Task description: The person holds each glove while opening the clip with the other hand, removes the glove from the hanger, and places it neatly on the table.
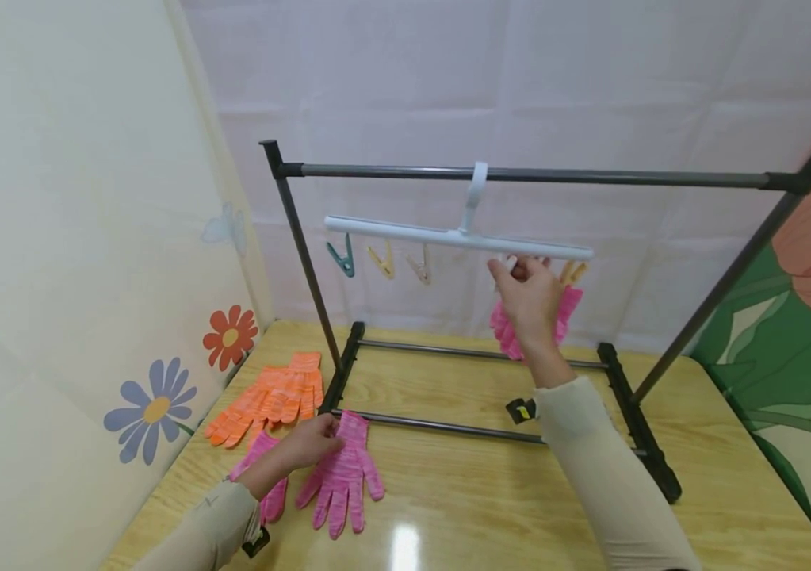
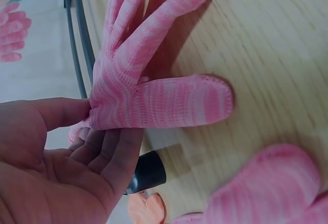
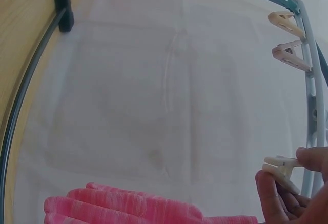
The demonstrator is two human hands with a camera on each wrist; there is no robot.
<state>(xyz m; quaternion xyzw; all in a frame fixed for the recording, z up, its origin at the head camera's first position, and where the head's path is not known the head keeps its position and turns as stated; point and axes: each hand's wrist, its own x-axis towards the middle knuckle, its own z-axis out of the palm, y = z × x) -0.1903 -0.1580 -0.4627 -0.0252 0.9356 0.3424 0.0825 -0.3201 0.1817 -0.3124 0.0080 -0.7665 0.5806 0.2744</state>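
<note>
Right now we log two pinches at different heights, and take the hanger (image 1: 405, 230) as our landmark. Well below it, the left hand (image 1: 312, 444) holds a pink glove (image 1: 344, 476) by the cuff, a narrow grip between thumb and fingers; glove fingers splay loose. Just under the hanger's right half, the right hand (image 1: 533, 297) pinches a white clip (image 3: 281, 170) by its legs; we cannot tell how far its mouth is parted.

Under the hanger's right end, a tan clip (image 1: 573, 273) bears a hung pink glove (image 1: 571, 305). Teal (image 1: 343, 258), yellow (image 1: 382, 260) and pale pink (image 1: 421, 267) clips dangle bare beneath its left half. On the table below and left of the hanger lie another pink glove (image 1: 275, 500) and orange gloves (image 1: 284, 388).

Risks, as we judge them: a one-sided pull on the white clip could swing or tilt the hanger, since it hangs from a single hook. The cuff could slip if that pinch slackens. Raised carelessly, the held glove might snag a bare clip. If the thumb slides off the clip's leg, we expect its mouth to snap together on nothing.
</note>
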